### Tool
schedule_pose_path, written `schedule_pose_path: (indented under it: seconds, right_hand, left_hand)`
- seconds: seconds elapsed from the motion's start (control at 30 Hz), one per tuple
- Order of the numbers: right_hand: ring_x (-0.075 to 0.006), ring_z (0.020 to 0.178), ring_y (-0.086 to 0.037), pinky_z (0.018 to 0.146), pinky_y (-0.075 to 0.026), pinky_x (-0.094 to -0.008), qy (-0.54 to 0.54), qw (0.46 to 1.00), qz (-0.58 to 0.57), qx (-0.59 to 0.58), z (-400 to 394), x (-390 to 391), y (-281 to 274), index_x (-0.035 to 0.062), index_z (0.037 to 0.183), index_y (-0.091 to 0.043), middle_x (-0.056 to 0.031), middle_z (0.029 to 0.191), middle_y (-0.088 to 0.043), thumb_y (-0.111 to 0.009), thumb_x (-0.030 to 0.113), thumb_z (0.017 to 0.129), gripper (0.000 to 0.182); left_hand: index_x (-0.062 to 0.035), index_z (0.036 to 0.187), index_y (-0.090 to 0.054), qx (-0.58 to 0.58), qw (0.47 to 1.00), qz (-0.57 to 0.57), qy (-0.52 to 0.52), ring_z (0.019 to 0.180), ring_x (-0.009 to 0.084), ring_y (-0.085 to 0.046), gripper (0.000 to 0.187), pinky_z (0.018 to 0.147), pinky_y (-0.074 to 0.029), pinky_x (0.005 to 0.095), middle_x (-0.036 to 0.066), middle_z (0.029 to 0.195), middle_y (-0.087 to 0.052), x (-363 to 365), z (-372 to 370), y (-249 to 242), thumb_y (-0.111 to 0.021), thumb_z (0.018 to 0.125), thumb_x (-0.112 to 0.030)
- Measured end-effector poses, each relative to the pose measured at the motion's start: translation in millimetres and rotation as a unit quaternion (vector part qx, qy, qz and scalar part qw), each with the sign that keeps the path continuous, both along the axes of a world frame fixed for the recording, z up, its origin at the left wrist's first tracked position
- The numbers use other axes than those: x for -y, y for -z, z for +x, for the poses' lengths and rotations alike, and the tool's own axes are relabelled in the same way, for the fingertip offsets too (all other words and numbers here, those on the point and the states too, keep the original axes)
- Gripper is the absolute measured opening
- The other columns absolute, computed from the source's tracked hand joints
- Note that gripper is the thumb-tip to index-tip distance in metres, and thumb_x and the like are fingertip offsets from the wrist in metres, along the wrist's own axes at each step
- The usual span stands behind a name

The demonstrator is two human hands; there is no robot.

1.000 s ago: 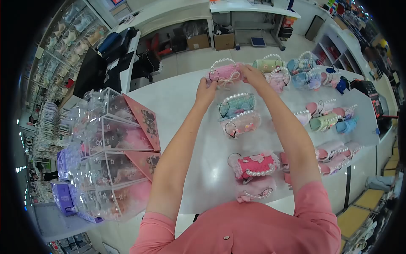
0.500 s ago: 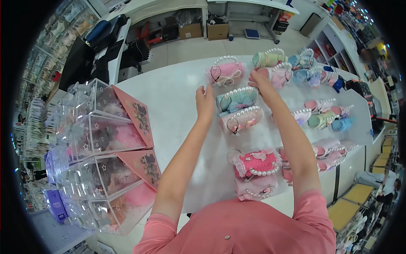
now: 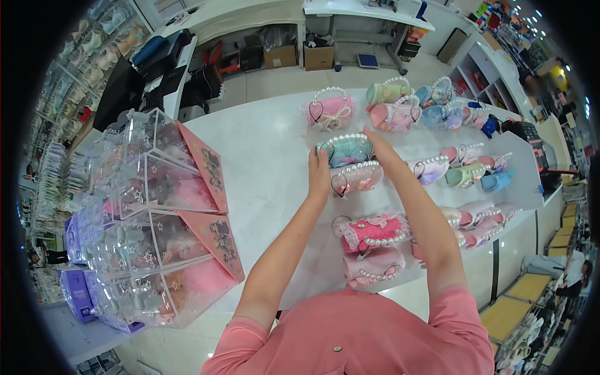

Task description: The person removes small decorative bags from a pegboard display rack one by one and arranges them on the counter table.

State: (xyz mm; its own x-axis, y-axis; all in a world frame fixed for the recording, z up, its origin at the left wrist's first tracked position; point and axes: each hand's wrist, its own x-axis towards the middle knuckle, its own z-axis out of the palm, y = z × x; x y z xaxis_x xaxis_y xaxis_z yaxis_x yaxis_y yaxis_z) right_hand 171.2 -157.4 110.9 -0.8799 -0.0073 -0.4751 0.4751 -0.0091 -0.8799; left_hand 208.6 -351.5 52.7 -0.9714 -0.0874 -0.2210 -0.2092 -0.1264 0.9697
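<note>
A small teal cylindrical handbag [image 3: 347, 151] with a pearl handle lies on the white table [image 3: 262, 137], held between my two hands. My left hand [image 3: 319, 170] is closed against its left end, fingers pointing away from me. At the right end my right hand [image 3: 382, 153] curls its fingers over the bag's edge. Directly below, nearer to me, sits a pale pink handbag [image 3: 361, 179] with a pearl handle, close to both hands. A pink handbag with a cream bow [image 3: 330, 114] stands just beyond the teal one.
More pearl-handled bags stand in groups on the right, among them a green bag [image 3: 386, 94] and a blue bag [image 3: 497, 181]. A hot pink bag [image 3: 379, 229] lies near me. Clear plastic boxes [image 3: 169, 181] are stacked at the left. Behind the table is a desk [image 3: 250, 22].
Both hands have come down toward me and closed in on the teal handbag's ends. My right hand has left the pink bag at the back. The view has shifted slightly.
</note>
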Motion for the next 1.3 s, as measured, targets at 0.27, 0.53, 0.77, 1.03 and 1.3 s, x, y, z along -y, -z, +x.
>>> schedule_pose_path:
  seconds: [0.27,0.53,0.77,1.03,1.3]
  right_hand:
    - [-0.0235,0.123,-0.059,0.105,-0.046,-0.0377,-0.008,1.0,0.01,-0.012,-19,-17,37,0.0043,0.146,-0.051,-0.0108,0.139,-0.06,-0.051,0.057,0.103,0.068]
    - [-0.0218,0.13,-0.056,0.108,-0.043,-0.038,0.046,0.97,0.186,-0.153,6,-30,-24,0.0028,0.146,-0.052,-0.0119,0.139,-0.061,-0.054,0.051,0.104,0.064]
    - [-0.023,0.125,-0.06,0.104,-0.048,-0.0363,-0.031,0.897,0.184,-0.402,146,31,-154,0.0021,0.138,-0.058,-0.0126,0.138,-0.063,-0.067,0.025,0.101,0.045]
    - [-0.0268,0.111,-0.068,0.096,-0.053,-0.0372,-0.327,0.882,0.155,-0.301,348,138,-149,0.0027,0.128,-0.067,-0.0159,0.121,-0.071,-0.072,0.009,0.093,0.036]
    - [-0.024,0.109,-0.071,0.1,-0.053,-0.0349,-0.494,0.851,0.092,-0.149,429,196,-119,-0.0014,0.127,-0.067,-0.0151,0.119,-0.074,-0.068,0.006,0.095,0.033]
  left_hand:
    - [0.0023,0.158,-0.029,0.016,0.999,0.039,-0.002,0.147,0.0305,-0.038,0.076,0.121,-0.029,0.0382,0.021,0.159,-0.039,1,4,5,-0.041,0.109,-0.054]
    - [0.0067,0.154,-0.035,0.007,0.999,0.03,-0.026,0.146,0.034,-0.04,0.071,0.121,-0.03,0.039,0.025,0.157,-0.042,20,30,-14,-0.042,0.109,-0.048]
    - [0.0033,0.155,-0.036,-0.039,0.996,-0.06,-0.046,0.149,0.0338,-0.037,0.066,0.122,-0.029,0.0398,0.023,0.16,-0.038,58,139,-14,-0.042,0.11,-0.044]
    - [0.0023,0.149,-0.043,-0.131,0.988,-0.054,-0.059,0.143,0.036,-0.044,0.051,0.119,-0.033,0.0407,0.023,0.152,-0.046,78,256,-15,-0.053,0.108,-0.027]
    - [-0.0003,0.142,-0.05,-0.182,0.976,-0.109,-0.05,0.13,0.0364,-0.056,0.044,0.11,-0.043,0.0418,0.022,0.139,-0.057,123,358,-63,-0.057,0.106,-0.024]
